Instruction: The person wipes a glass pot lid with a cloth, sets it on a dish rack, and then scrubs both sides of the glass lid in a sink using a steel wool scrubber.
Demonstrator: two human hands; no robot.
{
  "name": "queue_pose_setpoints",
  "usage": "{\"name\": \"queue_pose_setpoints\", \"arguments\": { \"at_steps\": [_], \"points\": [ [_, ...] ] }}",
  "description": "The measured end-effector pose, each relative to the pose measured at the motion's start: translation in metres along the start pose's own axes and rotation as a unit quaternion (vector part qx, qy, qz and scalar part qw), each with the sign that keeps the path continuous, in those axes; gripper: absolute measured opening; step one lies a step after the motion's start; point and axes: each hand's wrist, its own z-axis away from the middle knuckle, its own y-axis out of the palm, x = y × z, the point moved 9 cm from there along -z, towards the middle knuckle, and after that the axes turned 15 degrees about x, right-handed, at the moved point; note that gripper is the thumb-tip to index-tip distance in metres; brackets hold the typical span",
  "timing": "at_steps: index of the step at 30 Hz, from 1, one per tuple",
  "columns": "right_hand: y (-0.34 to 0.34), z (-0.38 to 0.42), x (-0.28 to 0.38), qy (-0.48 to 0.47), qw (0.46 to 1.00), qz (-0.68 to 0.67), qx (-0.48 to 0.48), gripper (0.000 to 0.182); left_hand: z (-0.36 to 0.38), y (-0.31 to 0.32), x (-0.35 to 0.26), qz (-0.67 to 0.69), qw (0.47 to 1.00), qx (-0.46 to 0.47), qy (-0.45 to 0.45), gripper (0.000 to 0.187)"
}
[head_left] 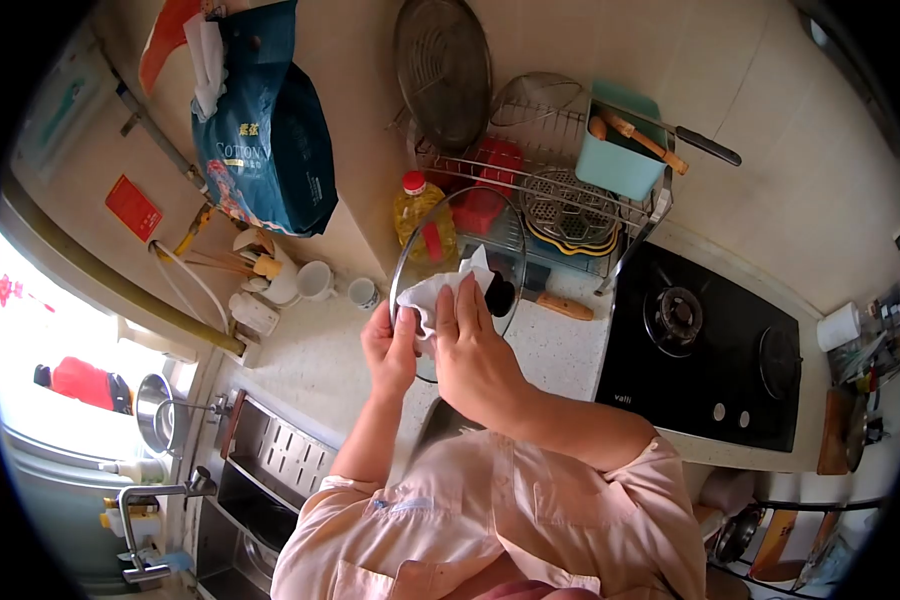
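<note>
A round glass pot lid (505,232) with a metal rim and a black knob is held up on edge above the counter. My left hand (390,348) grips the lid's rim at its left side, thumb up against the white cloth. My right hand (473,355) presses a thin white cloth (428,303) against the glass, fingers together, left of the black knob (500,293). The cloth is crumpled, one corner sticking up above the fingers. Part of the lid's lower edge is hidden behind my hands.
Behind the lid stand an oil bottle (416,205) and a wire dish rack (550,180). A black gas stove (705,350) lies right, a steel sink (270,455) lower left. A blue bag (260,130) of cotton tissues hangs upper left. A wooden-handled knife (565,305) rests on the counter.
</note>
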Motion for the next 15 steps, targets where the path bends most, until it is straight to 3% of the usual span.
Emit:
{"name": "queue_pose_setpoints", "arguments": {
  "at_steps": [2,3,4,5,6,8,9,12,14,15],
  "points": [
    [-0.006,-0.023,-0.036,-0.016,0.989,0.104,-0.106,0.052,-0.001,-0.004,-0.004,-0.012,0.998,0.039,-0.042,0.031],
    [-0.016,-0.038,-0.074,0.03,0.982,0.108,-0.153,0.045,0.0,-0.01,-0.005,0.031,0.998,0.034,-0.04,0.031],
    [-0.025,-0.056,-0.115,0.087,0.988,-0.126,0.001,0.04,0.0,-0.017,-0.006,0.074,0.996,0.026,-0.034,0.03],
    [-0.06,-0.049,-0.12,0.068,0.974,-0.215,0.002,0.036,0.001,-0.026,-0.003,0.075,0.996,0.019,-0.046,0.031],
    [-0.059,-0.043,-0.161,0.124,0.951,-0.282,-0.024,0.026,0.001,-0.032,0.002,0.108,0.993,0.02,-0.043,0.031],
    [-0.089,-0.024,-0.18,0.018,0.882,-0.442,-0.164,0.042,0.001,-0.043,0.02,0.179,0.983,0.016,-0.032,0.031],
    [-0.101,-0.011,-0.183,0.032,0.868,-0.456,-0.196,0.045,0.003,-0.045,0.038,0.222,0.973,0.015,-0.065,0.03],
    [-0.131,0.015,-0.171,-0.043,0.88,-0.385,-0.274,0.037,0.006,-0.03,0.057,0.349,0.931,0.033,-0.1,0.029],
    [-0.13,0.023,-0.14,-0.029,0.946,-0.264,-0.183,0.028,0.005,-0.026,0.056,0.349,0.931,0.045,-0.096,0.029],
    [-0.13,0.021,-0.118,-0.077,0.962,-0.201,-0.17,0.023,0.006,-0.024,0.055,0.348,0.931,0.051,-0.096,0.029]
  ]
}}
